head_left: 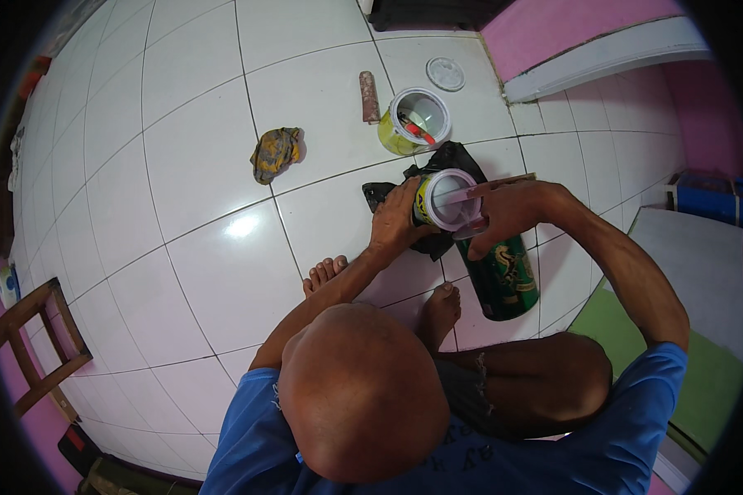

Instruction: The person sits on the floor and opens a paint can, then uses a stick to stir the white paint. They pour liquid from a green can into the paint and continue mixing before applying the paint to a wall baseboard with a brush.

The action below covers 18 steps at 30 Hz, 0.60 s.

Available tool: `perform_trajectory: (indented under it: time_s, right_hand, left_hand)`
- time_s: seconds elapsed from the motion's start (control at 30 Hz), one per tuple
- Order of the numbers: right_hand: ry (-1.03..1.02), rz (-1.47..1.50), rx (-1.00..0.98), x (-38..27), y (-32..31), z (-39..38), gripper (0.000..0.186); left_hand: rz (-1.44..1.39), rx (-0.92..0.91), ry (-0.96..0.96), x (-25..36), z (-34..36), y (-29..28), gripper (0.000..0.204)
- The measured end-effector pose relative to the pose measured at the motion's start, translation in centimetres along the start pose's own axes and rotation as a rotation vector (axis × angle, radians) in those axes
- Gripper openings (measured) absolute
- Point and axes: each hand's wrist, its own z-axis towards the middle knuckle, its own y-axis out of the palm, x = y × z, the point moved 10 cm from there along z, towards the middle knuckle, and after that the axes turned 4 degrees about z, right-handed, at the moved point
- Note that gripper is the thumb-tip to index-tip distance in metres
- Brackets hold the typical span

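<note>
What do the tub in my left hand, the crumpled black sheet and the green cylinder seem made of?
Tub: probably smooth plastic, from its thick, pale rim. Black sheet: likely thin plastic film, with creased, faintly shiny folds. Green cylinder: rigid, smooth-looking, with gold print; metal or coated card, I can't tell.

I wear a blue short-sleeved shirt (pixel 553 464) with dark lettering (pixel 462 452) on it, and dark bottoms (pixel 464 386) with pale, frayed threads (pixel 483 384); my feet (pixel 441 308) are bare.
</note>
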Motion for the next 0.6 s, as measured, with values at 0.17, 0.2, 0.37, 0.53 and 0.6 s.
perform_trajectory:
  time_s: [0.17, 0.2, 0.37, 0.53, 0.6]
  right_hand:
    - [-0.065, 0.067, 0.066, -0.4, -0.1, -1.7, 0.089]
    - [-0.081, 0.123, 0.081, -0.4, 0.3, -2.3, 0.092]
    - [0.015, 0.009, 0.281, 0.5, 1.9, -5.8, 0.094]
    - [-0.064, 0.128, 0.547, 0.6, 1.8, -11.4, 0.098]
    - [-0.006, 0.189, 0.592, 1.0, 0.7, -13.8, 0.101]
  left_hand:
    - [0.021, 0.032, 0.027, 0.0, -0.1, -0.1, 0.105]
    - [0.022, 0.032, 0.029, 0.0, -0.1, 0.0, 0.105]
    - [0.011, 0.008, 0.009, -0.4, -0.1, 0.0, 0.104]
    - [0.023, -0.044, -0.014, -0.1, 0.1, 0.5, 0.111]
    - [0.026, -0.017, 0.005, -0.3, -0.1, 0.1, 0.111]
